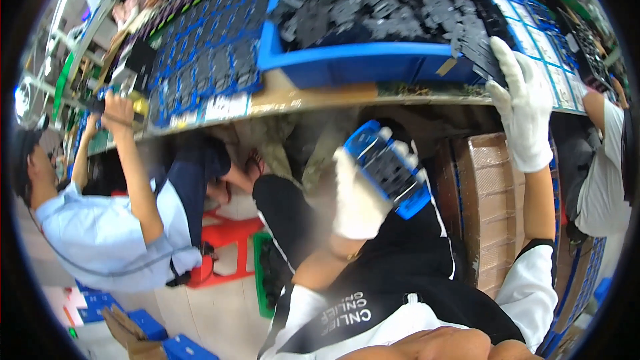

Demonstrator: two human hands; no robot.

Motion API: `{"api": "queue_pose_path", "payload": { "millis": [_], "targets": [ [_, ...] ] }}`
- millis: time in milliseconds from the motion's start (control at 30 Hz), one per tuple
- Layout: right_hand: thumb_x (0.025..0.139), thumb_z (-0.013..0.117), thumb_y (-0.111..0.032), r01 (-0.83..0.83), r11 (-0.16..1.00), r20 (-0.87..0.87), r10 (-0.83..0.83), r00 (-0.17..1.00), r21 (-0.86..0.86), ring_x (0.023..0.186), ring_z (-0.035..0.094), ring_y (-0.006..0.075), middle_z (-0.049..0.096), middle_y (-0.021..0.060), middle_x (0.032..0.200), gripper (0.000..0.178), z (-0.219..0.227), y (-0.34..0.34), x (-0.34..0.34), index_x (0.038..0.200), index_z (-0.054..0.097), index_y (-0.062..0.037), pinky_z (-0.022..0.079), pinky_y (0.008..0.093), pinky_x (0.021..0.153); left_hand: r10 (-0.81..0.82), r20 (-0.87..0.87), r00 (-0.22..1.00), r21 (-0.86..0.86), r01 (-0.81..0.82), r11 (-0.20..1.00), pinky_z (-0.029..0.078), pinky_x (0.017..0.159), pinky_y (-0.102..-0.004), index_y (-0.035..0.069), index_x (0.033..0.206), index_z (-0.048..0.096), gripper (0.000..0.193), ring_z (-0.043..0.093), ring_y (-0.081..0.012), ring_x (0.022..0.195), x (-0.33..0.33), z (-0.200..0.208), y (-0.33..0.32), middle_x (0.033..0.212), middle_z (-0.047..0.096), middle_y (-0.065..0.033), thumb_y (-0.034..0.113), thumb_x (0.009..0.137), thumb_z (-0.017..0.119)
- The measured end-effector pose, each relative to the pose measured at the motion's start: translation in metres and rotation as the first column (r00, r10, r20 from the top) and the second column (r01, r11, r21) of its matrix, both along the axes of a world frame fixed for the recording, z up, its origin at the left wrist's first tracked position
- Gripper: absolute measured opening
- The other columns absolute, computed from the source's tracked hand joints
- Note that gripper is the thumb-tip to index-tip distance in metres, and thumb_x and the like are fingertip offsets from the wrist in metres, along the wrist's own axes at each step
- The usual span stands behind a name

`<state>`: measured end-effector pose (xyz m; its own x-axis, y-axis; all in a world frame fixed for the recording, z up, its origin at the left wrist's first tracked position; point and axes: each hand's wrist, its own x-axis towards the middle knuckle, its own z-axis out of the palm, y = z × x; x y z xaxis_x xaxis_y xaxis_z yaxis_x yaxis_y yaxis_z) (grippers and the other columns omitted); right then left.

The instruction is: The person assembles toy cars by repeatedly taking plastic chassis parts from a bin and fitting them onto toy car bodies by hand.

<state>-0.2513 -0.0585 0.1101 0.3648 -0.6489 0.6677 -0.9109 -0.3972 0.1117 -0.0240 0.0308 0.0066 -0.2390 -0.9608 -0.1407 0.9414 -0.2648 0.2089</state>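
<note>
My left hand (360, 200), in a white glove, grips a blue tray-like holder (418, 204) tilted above my lap. A flat black plastic part (389, 168) sits in that holder, and the gloved fingers wrap round its far side. My right hand (523, 110), also gloved in white, is raised at the right end of a large blue bin (360, 67). Its thumb and index finger are spread on either side of black plastic pieces (477, 50) that hang over the bin's rim. Whether the fingertips touch those pieces is hard to see. More black pieces (373, 0) heap the bin.
Left of the bin, rows of blue holders with black parts (207, 70) cover the bench. A co-worker in a light blue shirt (113, 233) sits at left, near a red stool (230, 247). Brown cartons (493, 207) stand by my right arm. Another person (603, 167) is at far right.
</note>
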Motion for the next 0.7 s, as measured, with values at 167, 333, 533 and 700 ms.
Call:
{"api": "queue_pose_path", "payload": {
  "millis": [167, 333, 533, 700],
  "targets": [
    [0.086, 0.062, -0.014, -0.167, 0.985, 0.287, 0.148, 0.946, 0.041, 0.101, 0.06, 0.0309, 0.061, 0.0163, 0.112, 0.039, -0.024, 0.061, 0.05, 0.124, 0.06, -0.0066, 0.046, 0.0362, 0.091, 0.113, -0.065, 0.991, -0.021, -0.115, 0.993, 0.046, 0.092, -0.0503, 0.013, 0.124, 0.05, 0.074, 0.058, -0.0297, 0.104, -0.022, 0.012, -0.017, 0.112, 0.06, -0.0099, 0.073, 0.082, 0.044],
    [0.076, 0.07, -0.006, -0.22, 0.969, 0.463, 0.147, 0.874, 0.108, 0.098, 0.059, 0.0282, 0.061, 0.0137, 0.111, 0.045, -0.067, 0.097, 0.086, 0.12, 0.064, -0.0085, 0.046, 0.0364, 0.089, 0.193, -0.034, 0.981, 0.041, -0.192, 0.981, 0.042, 0.1, -0.0427, 0.013, 0.134, 0.044, 0.076, 0.054, -0.0264, 0.114, -0.022, 0.003, -0.005, 0.124, 0.056, -0.0099, 0.071, 0.086, 0.041],
    [0.067, 0.077, -0.011, -0.215, 0.969, 0.393, 0.152, 0.907, 0.121, 0.101, 0.057, 0.0289, 0.06, 0.011, 0.113, 0.053, -0.083, 0.105, 0.105, 0.119, 0.064, -0.0119, 0.045, 0.0381, 0.088, 0.231, 0.042, 0.972, -0.156, -0.222, 0.962, 0.04, 0.103, -0.0354, 0.01, 0.139, 0.039, 0.076, 0.051, -0.0223, 0.119, -0.022, -0.026, 0.004, 0.131, 0.051, -0.0095, 0.068, 0.089, 0.039],
    [0.068, 0.077, -0.012, -0.245, 0.962, 0.381, 0.182, 0.906, 0.122, 0.105, 0.057, 0.0296, 0.061, 0.0099, 0.115, 0.052, -0.089, 0.106, 0.11, 0.118, 0.064, -0.0128, 0.044, 0.0399, 0.091, 0.226, 0.055, 0.973, -0.135, -0.217, 0.967, 0.04, 0.103, -0.0342, 0.011, 0.14, 0.037, 0.077, 0.05, -0.0215, 0.12, -0.019, -0.023, 0.009, 0.132, 0.05, -0.0087, 0.069, 0.089, 0.038]
  ]
}}
